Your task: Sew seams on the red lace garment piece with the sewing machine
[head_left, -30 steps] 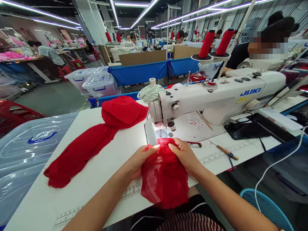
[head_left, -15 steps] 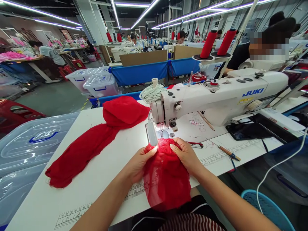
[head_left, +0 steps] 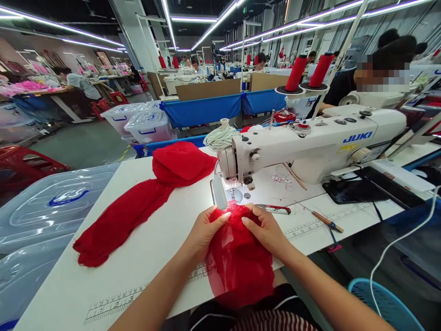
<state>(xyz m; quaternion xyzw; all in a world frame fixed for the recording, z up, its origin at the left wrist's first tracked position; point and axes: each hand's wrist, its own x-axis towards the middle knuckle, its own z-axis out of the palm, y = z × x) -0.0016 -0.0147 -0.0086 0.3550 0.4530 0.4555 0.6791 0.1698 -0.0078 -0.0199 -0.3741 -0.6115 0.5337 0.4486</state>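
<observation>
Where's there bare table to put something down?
Widest: the white tabletop between the long red cloth and left forearm; a narrower patch borders the clear boxes. It's crowded at the sewing machine, where left hand and right hand hold fabric, and around the wooden-handled tool.

Long ceiling tubes point(head_left: 198, 19) light the room in cool, faintly violet white; the dark ceiling between them stays dim; a small lamp by the needle of the sewing machine point(head_left: 310, 142) throws a hot white patch that washes out detail there and makes the red cloth point(head_left: 241, 257) glow pink at its top edge; the worktop point(head_left: 148, 239) is evenly bright, the floor below its right side dark; streaks of glare lie on the clear plastic lids point(head_left: 69, 195) at left; the near area looks fairly sharp, distant workstations small and soft; wide-angle stretching shows toward the edges; square blocks of pixels cover one patch at upper right.
</observation>
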